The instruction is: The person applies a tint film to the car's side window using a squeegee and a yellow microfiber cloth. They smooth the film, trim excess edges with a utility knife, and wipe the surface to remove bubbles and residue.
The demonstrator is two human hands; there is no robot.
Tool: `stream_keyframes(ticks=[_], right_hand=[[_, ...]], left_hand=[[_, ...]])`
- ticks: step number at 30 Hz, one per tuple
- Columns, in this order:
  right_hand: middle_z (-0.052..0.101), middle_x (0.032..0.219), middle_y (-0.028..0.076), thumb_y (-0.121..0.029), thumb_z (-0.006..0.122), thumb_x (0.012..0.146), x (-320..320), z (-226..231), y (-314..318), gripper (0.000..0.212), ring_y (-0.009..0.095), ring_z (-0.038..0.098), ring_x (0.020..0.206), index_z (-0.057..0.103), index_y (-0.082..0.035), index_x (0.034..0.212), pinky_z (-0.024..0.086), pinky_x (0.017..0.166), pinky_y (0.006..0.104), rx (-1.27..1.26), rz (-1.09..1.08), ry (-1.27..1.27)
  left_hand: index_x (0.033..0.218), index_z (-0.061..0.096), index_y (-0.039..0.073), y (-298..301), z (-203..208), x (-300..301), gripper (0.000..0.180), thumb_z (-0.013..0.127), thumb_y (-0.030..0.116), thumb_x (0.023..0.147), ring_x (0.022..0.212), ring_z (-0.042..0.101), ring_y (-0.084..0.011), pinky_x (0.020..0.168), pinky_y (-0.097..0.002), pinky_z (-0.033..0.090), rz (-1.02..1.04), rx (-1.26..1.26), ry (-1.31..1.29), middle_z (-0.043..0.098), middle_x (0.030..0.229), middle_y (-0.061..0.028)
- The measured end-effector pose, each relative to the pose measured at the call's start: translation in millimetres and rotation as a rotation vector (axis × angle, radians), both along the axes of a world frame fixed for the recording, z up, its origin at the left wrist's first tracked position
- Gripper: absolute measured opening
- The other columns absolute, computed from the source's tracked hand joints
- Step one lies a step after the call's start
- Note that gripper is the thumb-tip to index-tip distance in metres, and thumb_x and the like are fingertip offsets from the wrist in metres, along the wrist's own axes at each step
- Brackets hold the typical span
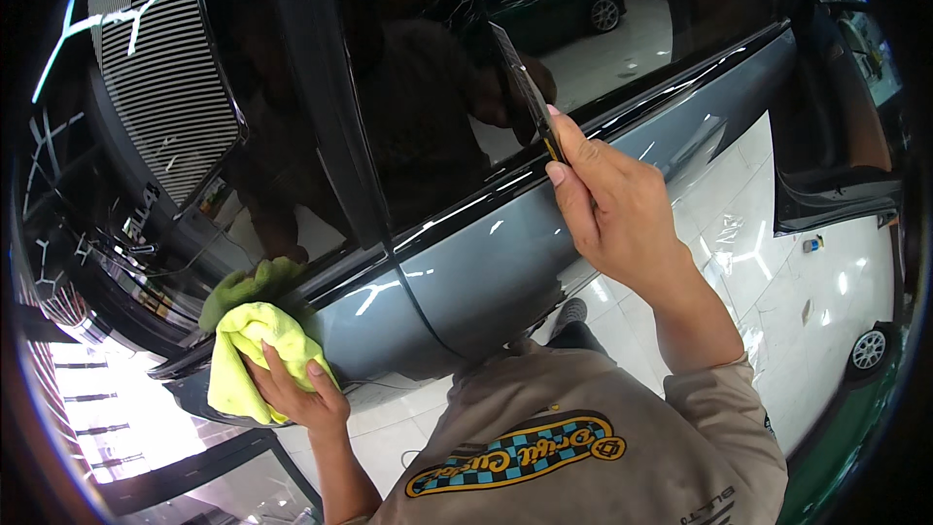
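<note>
My right hand (622,209) holds a snap-off utility knife (527,92) between thumb and fingers. Its long blade is out and points up and to the left, in front of the dark glossy car window (418,107). I cannot tell whether the blade touches the glass. At the lower left, my left hand (301,391) grips a bunched yellow cloth (255,335) by the car's side, near the bottom edge of another window. A greenish reflection of the cloth shows in the dark surface behind it. Below the windows runs the blue-grey door panel (476,258).
An open car door (836,156) stands out at the right. A small blue-labelled item (812,245) lies on the white tiled floor (758,321). Part of a green car with a wheel (868,350) shows at the lower right. Ceiling lights reflect in the glass.
</note>
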State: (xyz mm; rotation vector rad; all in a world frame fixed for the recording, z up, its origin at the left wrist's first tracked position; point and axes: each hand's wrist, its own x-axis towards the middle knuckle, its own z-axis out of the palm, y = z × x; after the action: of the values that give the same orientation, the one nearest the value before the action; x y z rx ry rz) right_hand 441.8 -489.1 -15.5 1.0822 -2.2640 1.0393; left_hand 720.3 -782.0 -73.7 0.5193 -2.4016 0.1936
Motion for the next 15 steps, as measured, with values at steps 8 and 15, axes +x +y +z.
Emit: stream_keyframes(ticks=[8,15], right_hand=[[0.058,0.069,0.01,-0.004,0.062,0.088,-1.8,-0.7,0.5,0.047,0.024,0.056,0.054,0.054,-0.001,0.135,0.045,0.05,0.0339,-0.017,-0.001,-0.041],[0.058,0.069,0.01,-0.004,0.064,0.087,-0.7,-6.4,3.3,0.049,0.025,0.055,0.054,0.054,-0.002,0.135,0.045,0.052,0.0346,0.007,-0.004,-0.023]], left_hand=[[0.141,0.044,-0.003,2.1,1.2,-0.4,0.055,0.048,0.029,0.096,0.135,0.036,-0.0502,0.111,-0.053,0.026,-0.03,0.02,0.023,0.038,0.144,-0.0358],[0.141,0.045,-0.003,2.8,0.8,-2.2,0.055,0.048,0.029,0.096,0.135,0.036,-0.0503,0.112,-0.053,0.025,-0.016,0.021,0.023,0.037,0.144,-0.0359]])
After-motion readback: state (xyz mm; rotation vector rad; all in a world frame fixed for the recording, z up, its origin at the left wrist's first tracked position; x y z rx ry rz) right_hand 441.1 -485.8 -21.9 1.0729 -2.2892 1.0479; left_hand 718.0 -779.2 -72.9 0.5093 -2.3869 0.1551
